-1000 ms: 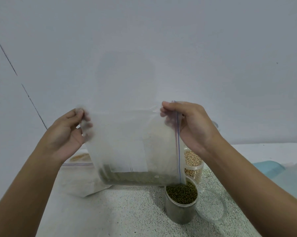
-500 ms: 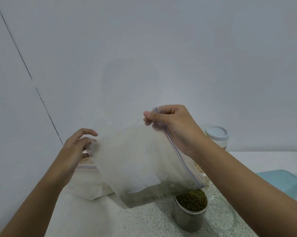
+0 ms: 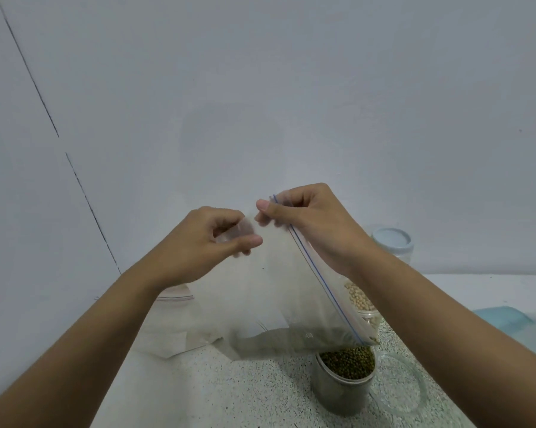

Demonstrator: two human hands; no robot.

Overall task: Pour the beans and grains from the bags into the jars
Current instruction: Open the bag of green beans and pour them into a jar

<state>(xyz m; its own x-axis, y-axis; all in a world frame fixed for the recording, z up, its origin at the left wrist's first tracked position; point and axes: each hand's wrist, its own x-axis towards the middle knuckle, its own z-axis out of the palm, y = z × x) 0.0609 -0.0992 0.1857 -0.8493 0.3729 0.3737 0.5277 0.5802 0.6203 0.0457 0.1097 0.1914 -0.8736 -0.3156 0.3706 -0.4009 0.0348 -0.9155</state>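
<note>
A clear zip bag (image 3: 279, 304) with a blue seal line hangs tilted over the counter, a thin layer of green beans in its lower edge. My right hand (image 3: 310, 220) pinches its top corner at the seal. My left hand (image 3: 211, 242) pinches the bag's upper left edge, close to the right hand. Below the bag's low corner stands an open jar of green beans (image 3: 347, 381). Behind it, partly hidden by the bag and my right arm, is a jar of pale beans (image 3: 362, 304).
A clear round lid (image 3: 399, 387) lies right of the green bean jar. A jar with a pale blue lid (image 3: 392, 242) stands at the back. Another clear zip bag (image 3: 171, 322) lies on the speckled counter (image 3: 229, 396) at left. A light blue object (image 3: 501, 316) sits far right.
My left hand has moved up and right along the bag's top edge until it sits next to my right hand. The bag has tilted, its sealed end lowered toward the green bean jar.
</note>
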